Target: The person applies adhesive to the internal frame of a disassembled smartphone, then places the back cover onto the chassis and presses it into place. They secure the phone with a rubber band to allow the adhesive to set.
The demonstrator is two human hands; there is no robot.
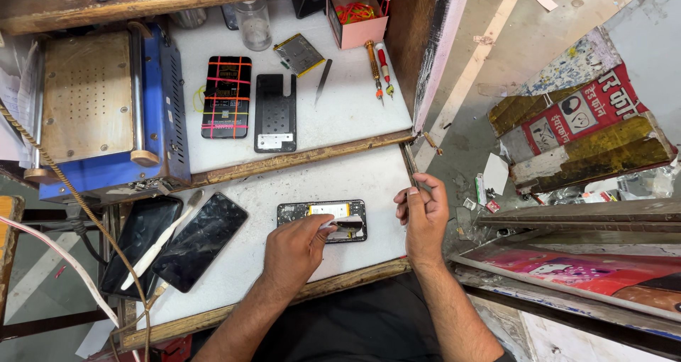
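Pinched shut, the left hand [301, 245] grip pins the open phone [323, 219] flat on the worktop [369, 174]; the right hand [423, 213] grips tweezers [411, 169] upright, clear of it.

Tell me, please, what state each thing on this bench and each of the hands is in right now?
Opened phone: back off, insides showing, flat on the white bench.
Left hand: fingers pinching a pale strip at the phone.
Right hand: closed on tweezers, raised off the phone.
Cracked screen: lying loose, face up.
White brush: resting across the dark panel.
Two screwdrivers: lying unused.
Pink box: open.
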